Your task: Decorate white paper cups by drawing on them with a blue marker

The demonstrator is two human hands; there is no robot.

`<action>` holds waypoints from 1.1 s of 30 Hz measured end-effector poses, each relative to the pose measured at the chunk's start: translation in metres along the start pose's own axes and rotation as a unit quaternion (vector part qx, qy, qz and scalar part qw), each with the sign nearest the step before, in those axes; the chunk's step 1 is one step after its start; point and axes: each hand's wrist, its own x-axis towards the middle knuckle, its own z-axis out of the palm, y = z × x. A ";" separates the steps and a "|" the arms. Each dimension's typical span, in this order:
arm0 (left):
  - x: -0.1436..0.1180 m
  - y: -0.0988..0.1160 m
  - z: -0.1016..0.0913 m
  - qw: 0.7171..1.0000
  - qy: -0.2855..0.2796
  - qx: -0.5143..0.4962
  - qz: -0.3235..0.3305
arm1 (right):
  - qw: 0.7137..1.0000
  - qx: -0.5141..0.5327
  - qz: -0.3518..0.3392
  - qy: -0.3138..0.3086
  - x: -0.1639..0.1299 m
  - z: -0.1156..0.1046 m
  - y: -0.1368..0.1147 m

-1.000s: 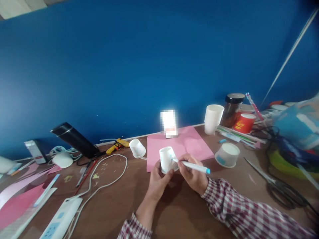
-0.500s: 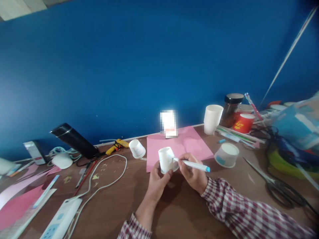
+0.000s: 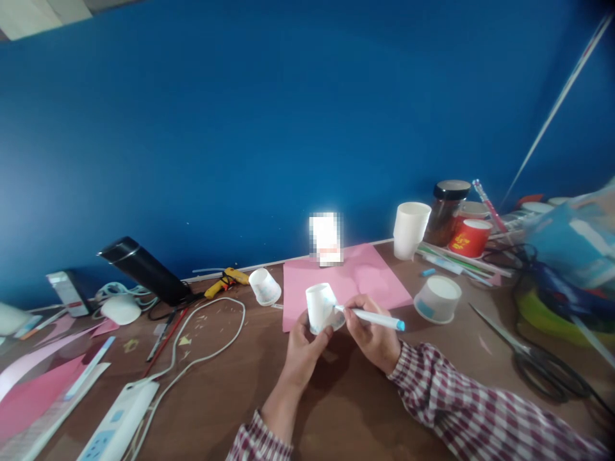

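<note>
A small white cup [image 3: 321, 307] is gripped upside down in the left hand [image 3: 303, 349], held just above the counter [image 3: 346, 410] in front of the pink paper [image 3: 346, 282]. A blue marker [image 3: 372, 317] is pinched in the right hand [image 3: 372, 336], tip against the cup's side. Some faint blue is already on there, so colouring looks started, plenty of white left.
</note>
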 end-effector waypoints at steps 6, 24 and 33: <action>0.001 -0.003 -0.001 1.000 -0.007 -0.003 0.004 | 1.000 0.002 0.005 -0.002 0.000 0.000 0.000; 0.000 -0.001 -0.001 1.000 -0.002 0.028 0.007 | 0.999 0.029 0.036 -0.012 -0.002 0.002 0.005; 0.000 -0.004 -0.001 1.000 0.007 0.001 -0.004 | 0.998 0.030 0.047 -0.007 -0.003 0.002 0.007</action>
